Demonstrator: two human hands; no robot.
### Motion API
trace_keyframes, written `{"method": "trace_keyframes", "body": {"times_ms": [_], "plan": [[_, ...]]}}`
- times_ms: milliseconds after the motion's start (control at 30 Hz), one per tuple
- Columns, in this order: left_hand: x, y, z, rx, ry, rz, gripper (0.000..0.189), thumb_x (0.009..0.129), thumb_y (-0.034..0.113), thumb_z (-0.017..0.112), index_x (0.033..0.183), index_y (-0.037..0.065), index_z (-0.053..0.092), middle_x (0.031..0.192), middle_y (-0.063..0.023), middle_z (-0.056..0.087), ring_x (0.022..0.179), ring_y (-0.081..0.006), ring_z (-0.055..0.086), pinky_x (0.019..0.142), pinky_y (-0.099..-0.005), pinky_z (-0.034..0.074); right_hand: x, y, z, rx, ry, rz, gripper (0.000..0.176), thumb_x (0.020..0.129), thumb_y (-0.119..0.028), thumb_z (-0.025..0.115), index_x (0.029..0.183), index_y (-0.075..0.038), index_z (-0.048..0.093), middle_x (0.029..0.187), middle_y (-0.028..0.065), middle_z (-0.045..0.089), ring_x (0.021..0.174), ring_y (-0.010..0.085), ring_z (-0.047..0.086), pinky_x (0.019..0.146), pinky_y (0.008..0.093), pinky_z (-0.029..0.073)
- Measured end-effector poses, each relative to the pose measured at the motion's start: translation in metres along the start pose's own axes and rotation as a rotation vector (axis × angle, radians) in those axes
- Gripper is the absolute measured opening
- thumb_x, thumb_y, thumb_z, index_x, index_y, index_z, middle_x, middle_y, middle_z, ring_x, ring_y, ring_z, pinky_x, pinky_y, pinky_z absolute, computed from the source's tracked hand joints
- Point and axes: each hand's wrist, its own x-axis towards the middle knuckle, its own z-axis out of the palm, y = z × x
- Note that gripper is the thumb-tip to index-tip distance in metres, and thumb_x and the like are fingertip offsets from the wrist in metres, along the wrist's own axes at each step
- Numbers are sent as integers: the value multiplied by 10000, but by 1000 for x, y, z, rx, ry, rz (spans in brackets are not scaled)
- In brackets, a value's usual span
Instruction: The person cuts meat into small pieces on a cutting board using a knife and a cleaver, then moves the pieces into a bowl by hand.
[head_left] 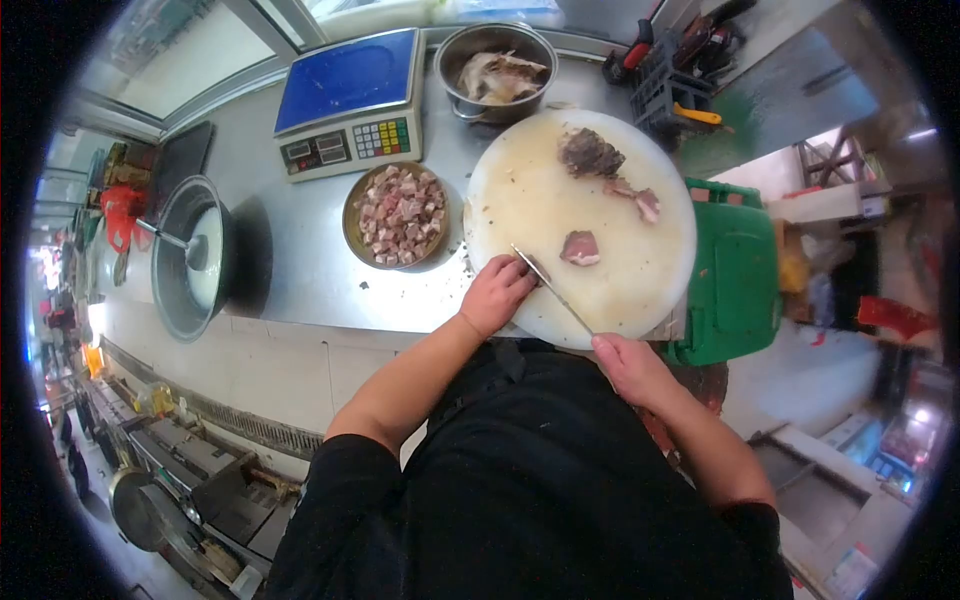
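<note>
My right hand [630, 368] is closed round the handle of a knife [560, 295], whose blade points up and left across the near edge of a round white cutting board [640, 280]. Beside the blade, my left hand [497, 293] has its fingers curled down on a small dark piece of meat [541, 268], mostly hidden by the fingers. Further in on the board lies a cut piece of meat [580, 248]. A larger dark chunk of meat [590, 153] and a smaller reddish strip [638, 201] lie toward the far side.
Left of the board stands a bowl of diced meat [402, 215], with a blue-topped scale [347, 85] behind it. A metal pot [450, 85] holds more meat. At far left is a basin [165, 280] with a ladle. A green bin [735, 270] stands right of the board.
</note>
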Motion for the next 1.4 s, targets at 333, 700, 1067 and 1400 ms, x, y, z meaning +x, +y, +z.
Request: {"method": "trace_keyframes", "body": {"times_ms": [333,700,1067,1400], "plan": [[0,-1,-3,-38,-11,-28,287,767,88,635,1046,96,703,1035,-82,644,1051,-296,593,903,-368,518,67,-20,23,-77,18,-82,505,1041,-408,408,1156,19,652,1044,306,664,1010,469,635,900,474,493],[36,-15,-19,-74,-241,-46,381,703,152,741,1069,77,667,1085,-111,639,1060,-329,598,982,-435,465,25,12,8,186,163,162,447,1014,-377,499,1175,7,661,1029,243,704,990,338,692,881,394,510],[8,8,4,-168,-201,-193,323,803,192,743,1082,56,654,1097,-125,628,1028,-319,599,922,-420,496,17,28,16,182,115,160,517,1039,-422,454,1226,20,646,1092,239,697,1051,338,665,946,387,484],[11,9,5,-188,-181,-215,348,780,138,733,1106,41,661,1139,-143,626,1063,-339,593,953,-413,500,8,4,4,-46,71,30,508,1037,-427,433,1177,8,655,1076,270,680,1025,413,656,912,439,498]]}}
